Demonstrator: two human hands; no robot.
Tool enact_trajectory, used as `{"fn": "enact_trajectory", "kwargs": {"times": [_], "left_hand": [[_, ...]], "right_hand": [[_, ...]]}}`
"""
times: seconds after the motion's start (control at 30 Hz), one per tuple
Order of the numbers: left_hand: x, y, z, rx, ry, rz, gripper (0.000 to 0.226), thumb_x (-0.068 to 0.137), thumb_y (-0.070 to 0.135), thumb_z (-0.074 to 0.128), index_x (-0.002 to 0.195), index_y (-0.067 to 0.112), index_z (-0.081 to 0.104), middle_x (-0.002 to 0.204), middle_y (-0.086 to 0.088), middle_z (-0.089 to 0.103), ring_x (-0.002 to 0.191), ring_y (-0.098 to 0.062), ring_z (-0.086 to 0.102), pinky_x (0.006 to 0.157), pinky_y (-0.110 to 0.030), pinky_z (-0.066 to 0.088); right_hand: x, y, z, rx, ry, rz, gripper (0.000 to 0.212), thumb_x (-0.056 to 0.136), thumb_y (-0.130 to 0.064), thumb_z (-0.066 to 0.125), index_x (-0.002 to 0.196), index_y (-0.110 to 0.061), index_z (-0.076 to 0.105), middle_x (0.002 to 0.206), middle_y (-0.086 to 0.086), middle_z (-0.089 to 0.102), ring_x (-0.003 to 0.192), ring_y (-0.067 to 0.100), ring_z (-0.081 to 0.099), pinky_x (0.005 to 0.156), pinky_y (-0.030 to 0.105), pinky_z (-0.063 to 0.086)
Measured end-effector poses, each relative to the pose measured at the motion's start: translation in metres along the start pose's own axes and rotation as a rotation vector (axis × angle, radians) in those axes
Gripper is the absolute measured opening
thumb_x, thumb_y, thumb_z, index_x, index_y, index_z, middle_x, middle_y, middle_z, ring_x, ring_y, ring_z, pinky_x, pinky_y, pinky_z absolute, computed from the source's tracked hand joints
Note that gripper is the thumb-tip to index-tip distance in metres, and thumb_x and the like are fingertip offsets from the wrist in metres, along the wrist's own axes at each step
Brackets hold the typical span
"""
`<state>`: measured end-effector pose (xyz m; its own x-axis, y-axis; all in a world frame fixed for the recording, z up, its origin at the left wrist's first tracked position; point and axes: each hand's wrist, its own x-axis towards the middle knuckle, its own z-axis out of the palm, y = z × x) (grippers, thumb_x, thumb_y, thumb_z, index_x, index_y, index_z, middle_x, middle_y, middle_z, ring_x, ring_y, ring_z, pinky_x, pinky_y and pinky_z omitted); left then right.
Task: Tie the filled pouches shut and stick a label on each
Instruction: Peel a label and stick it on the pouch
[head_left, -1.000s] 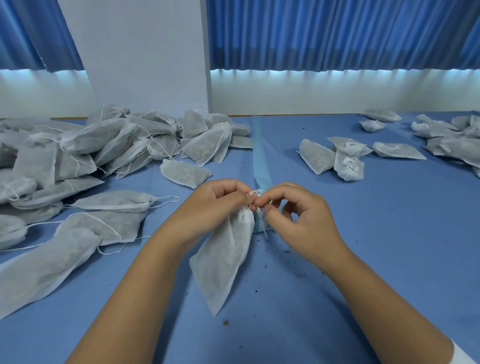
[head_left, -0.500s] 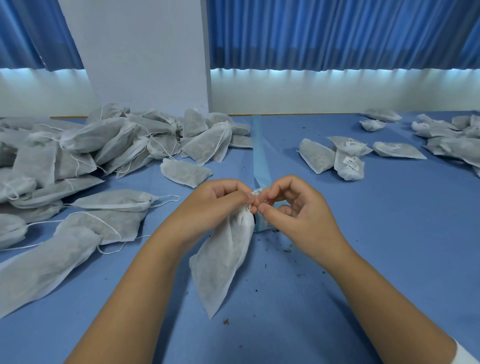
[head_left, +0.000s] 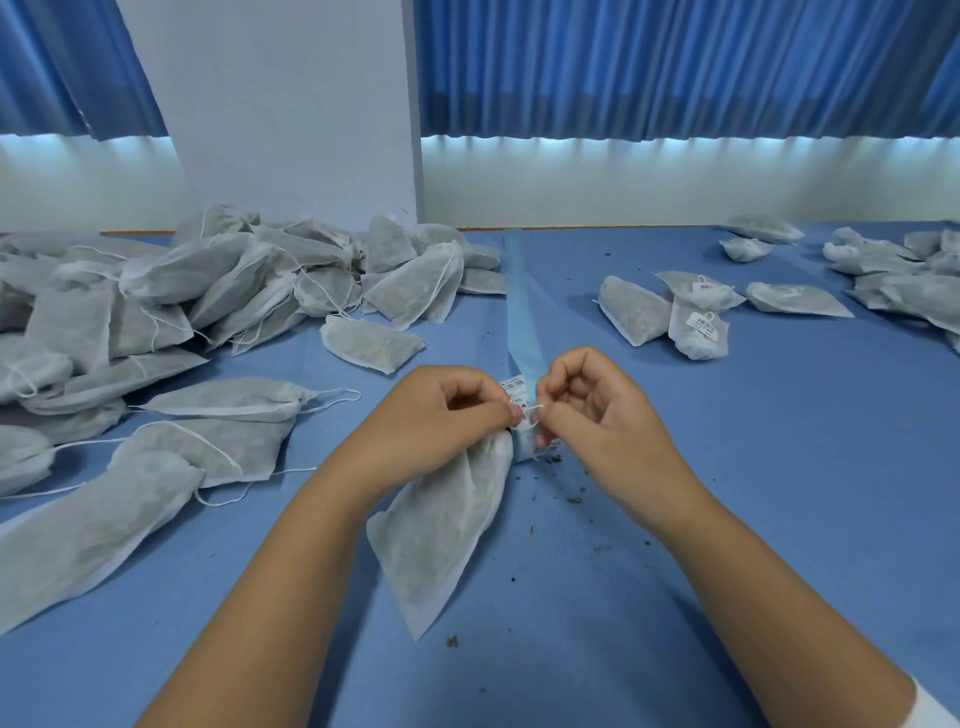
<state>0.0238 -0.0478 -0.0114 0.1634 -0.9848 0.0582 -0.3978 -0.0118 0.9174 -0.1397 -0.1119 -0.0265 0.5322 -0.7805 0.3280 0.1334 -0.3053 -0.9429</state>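
So, a filled grey pouch (head_left: 441, 535) is held front and centre over the blue surface (head_left: 753, 493), with its bottom corner pointed toward the camera. Whether that corner is rested on the surface can't really be told. The gathered neck is gripped by the left hand (head_left: 441, 415), its fingers (head_left: 467, 387) curled tight and thumb and forefinger pinched together. A short bit of white string (head_left: 529, 410) is stretched between the two hands, and its other end is pinched by the right hand (head_left: 597, 421), whose fingers are curled in as well. The fingertips of both hands are kept almost touching.

Right behind the hands a roll of labels (head_left: 514, 387) is seen, with printed stickers showing and a pale blue backing strip (head_left: 522, 301) trailed away across the surface toward the wall.

A big heap of unlabelled pouches (head_left: 208, 291) with loose strings is piled on the left. Over on the right, a small bunch of labelled pouches (head_left: 696, 322) is laid out, well apart from the heap. Dark crumbs (head_left: 574, 500) are sprinkled on the surface near the right wrist. Blue curtains (head_left: 675, 67) are hung along the back.
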Motion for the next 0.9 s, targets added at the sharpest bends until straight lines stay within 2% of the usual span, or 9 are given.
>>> {"fn": "enact_trajectory", "kwargs": {"times": [0.2, 0.27, 0.33, 0.47, 0.63, 0.7, 0.77, 0.83, 0.9], "left_hand": [[0.001, -0.001, 0.000, 0.000, -0.020, -0.005, 0.014, 0.088, 0.023, 0.071, 0.075, 0.020, 0.075, 0.069, 0.002, 0.059, 0.067, -0.007, 0.049, 0.067, -0.023, 0.037], [0.001, -0.001, -0.002, -0.006, -0.016, -0.011, 0.012, 0.087, 0.024, 0.071, 0.076, 0.020, 0.075, 0.069, 0.003, 0.061, 0.067, -0.006, 0.050, 0.068, -0.023, 0.038], [0.000, -0.001, -0.003, 0.001, -0.024, -0.020, 0.012, 0.087, 0.023, 0.072, 0.076, 0.019, 0.076, 0.069, 0.001, 0.062, 0.068, -0.006, 0.050, 0.069, -0.023, 0.038], [-0.001, -0.001, -0.002, 0.011, -0.058, -0.020, 0.014, 0.087, 0.023, 0.073, 0.080, 0.012, 0.076, 0.090, -0.028, 0.065, 0.077, -0.014, 0.052, 0.077, -0.031, 0.038], [-0.001, -0.001, -0.002, -0.004, -0.080, -0.020, 0.027, 0.076, 0.039, 0.073, 0.082, 0.012, 0.076, 0.096, -0.028, 0.065, 0.079, -0.015, 0.052, 0.079, -0.032, 0.037], [0.000, -0.002, -0.003, -0.005, -0.074, -0.021, 0.019, 0.081, 0.033, 0.075, 0.082, 0.014, 0.077, 0.096, -0.026, 0.067, 0.080, -0.015, 0.053, 0.080, -0.032, 0.038], [0.001, -0.003, -0.004, 0.006, -0.070, -0.021, 0.014, 0.086, 0.029, 0.073, 0.081, 0.017, 0.077, 0.092, -0.025, 0.067, 0.078, -0.014, 0.052, 0.078, -0.033, 0.038], [0.000, -0.002, -0.004, -0.012, -0.081, -0.018, 0.017, 0.082, 0.034, 0.071, 0.082, 0.019, 0.077, 0.094, -0.027, 0.066, 0.081, -0.016, 0.052, 0.080, -0.034, 0.037], [-0.002, 0.001, -0.004, -0.050, -0.097, -0.013, 0.024, 0.077, 0.039, 0.068, 0.085, 0.019, 0.077, 0.101, -0.030, 0.064, 0.085, -0.019, 0.053, 0.083, -0.035, 0.036]], "right_hand": [[0.000, 0.005, 0.000, 0.052, -0.053, -0.008, 0.029, 0.083, 0.015, 0.062, 0.088, -0.011, 0.049, 0.080, 0.001, 0.051, 0.074, 0.014, 0.052, 0.063, 0.025, 0.047], [0.000, 0.007, -0.001, 0.032, -0.048, -0.007, 0.028, 0.083, 0.012, 0.062, 0.089, -0.012, 0.050, 0.080, 0.000, 0.053, 0.070, 0.025, 0.051, 0.059, 0.030, 0.044], [-0.001, 0.008, -0.002, -0.072, -0.022, -0.024, 0.022, 0.079, -0.001, 0.063, 0.087, -0.019, 0.053, 0.083, -0.004, 0.060, 0.064, 0.040, 0.046, 0.056, 0.036, 0.042], [-0.001, 0.007, -0.002, -0.159, -0.009, -0.092, 0.021, 0.075, -0.011, 0.059, 0.080, -0.031, 0.054, 0.097, -0.009, 0.068, 0.054, 0.031, 0.043, 0.049, 0.028, 0.039], [-0.001, 0.010, -0.001, -0.251, -0.018, -0.153, 0.012, 0.079, -0.009, 0.058, 0.086, -0.017, 0.056, 0.084, -0.007, 0.067, 0.067, 0.044, 0.050, 0.057, 0.045, 0.043], [-0.001, 0.009, -0.001, -0.228, -0.031, -0.131, 0.011, 0.079, -0.009, 0.059, 0.086, -0.017, 0.057, 0.081, -0.005, 0.064, 0.070, 0.040, 0.053, 0.057, 0.041, 0.044], [0.000, 0.007, -0.002, -0.164, -0.059, -0.103, 0.015, 0.082, -0.001, 0.059, 0.086, -0.015, 0.056, 0.080, -0.003, 0.062, 0.070, 0.029, 0.053, 0.057, 0.029, 0.045], [0.000, 0.006, -0.004, -0.102, -0.084, -0.072, 0.020, 0.084, 0.006, 0.058, 0.086, -0.013, 0.055, 0.079, -0.004, 0.062, 0.070, 0.013, 0.055, 0.060, 0.021, 0.044], [0.001, 0.005, -0.005, -0.054, -0.093, -0.034, 0.022, 0.084, 0.008, 0.058, 0.086, -0.013, 0.055, 0.077, -0.005, 0.063, 0.069, 0.008, 0.055, 0.061, 0.018, 0.044]]}}
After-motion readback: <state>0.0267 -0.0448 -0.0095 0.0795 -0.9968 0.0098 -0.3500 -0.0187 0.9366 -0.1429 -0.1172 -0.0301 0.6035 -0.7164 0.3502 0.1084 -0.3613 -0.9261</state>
